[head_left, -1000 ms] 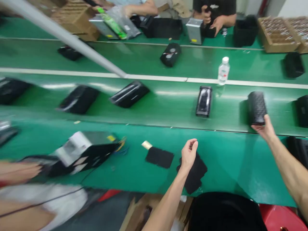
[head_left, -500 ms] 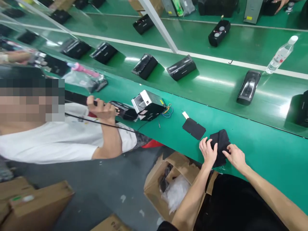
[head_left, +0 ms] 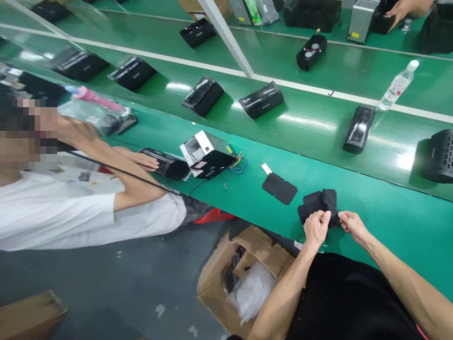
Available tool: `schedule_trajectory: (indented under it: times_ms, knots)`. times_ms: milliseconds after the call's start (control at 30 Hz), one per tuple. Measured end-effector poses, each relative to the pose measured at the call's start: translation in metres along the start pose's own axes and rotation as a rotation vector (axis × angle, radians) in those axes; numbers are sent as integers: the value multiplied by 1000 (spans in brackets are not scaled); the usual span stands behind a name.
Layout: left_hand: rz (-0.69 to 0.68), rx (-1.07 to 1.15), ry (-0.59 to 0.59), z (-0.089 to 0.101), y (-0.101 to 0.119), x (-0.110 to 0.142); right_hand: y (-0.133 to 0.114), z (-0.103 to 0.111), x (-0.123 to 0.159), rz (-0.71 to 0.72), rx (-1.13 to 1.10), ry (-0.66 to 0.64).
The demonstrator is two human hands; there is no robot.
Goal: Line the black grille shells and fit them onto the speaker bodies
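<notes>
Both hands work at the near edge of the green table (head_left: 385, 231), over a small heap of black sheets (head_left: 311, 204) that lie loosely overlapped. The left hand (head_left: 317, 227) has its thumb and bent forefinger pressed together on a black sheet (head_left: 332, 219) at the heap's right side, and the right hand (head_left: 353, 224) pinches the right edge of the same piece between its fingertips; how many layers lie in that pinch I cannot tell. The sheets look thin and limp, so this calls for a light grip with the fingertips, close to the edge, with the two hands near each other so that the piece neither stretches nor creases. It would help to feel for a doubled layer before pulling, and to draw the hands apart slowly and level rather than tug. The notched edges look like the likeliest places to tear. One more sheet (head_left: 279, 188) lies flat to the left, near a white slip (head_left: 266, 168), well apart from the fingers. The cardboard box (head_left: 212, 283) stands open below the table's near edge, so a dropped piece could slip down there.
</notes>
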State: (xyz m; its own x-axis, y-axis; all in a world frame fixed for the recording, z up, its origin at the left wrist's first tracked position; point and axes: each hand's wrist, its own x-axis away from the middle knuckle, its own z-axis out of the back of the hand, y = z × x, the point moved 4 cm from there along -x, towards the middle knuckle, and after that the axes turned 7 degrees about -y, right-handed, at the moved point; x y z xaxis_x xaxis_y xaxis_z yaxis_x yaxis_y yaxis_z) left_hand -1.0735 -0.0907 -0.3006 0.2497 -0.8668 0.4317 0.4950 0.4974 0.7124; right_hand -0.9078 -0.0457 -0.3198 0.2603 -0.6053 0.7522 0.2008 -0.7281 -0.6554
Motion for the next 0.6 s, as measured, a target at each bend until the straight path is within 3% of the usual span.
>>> schedule_trajectory:
  times_ms: [133,300,467,600]
  knots:
    - [13,82,-106,-16,7,-6,-2,5,2,20,-60,26]
    - [39,188,-173,-16,-3,-15,-4,26,1,60,-140,124]
    - [109,176,-139,-2,-17,-21,1,60,3,105,-220,263]
    - [168,136,-137,4,-22,-26,3,104,20,188,-303,426]
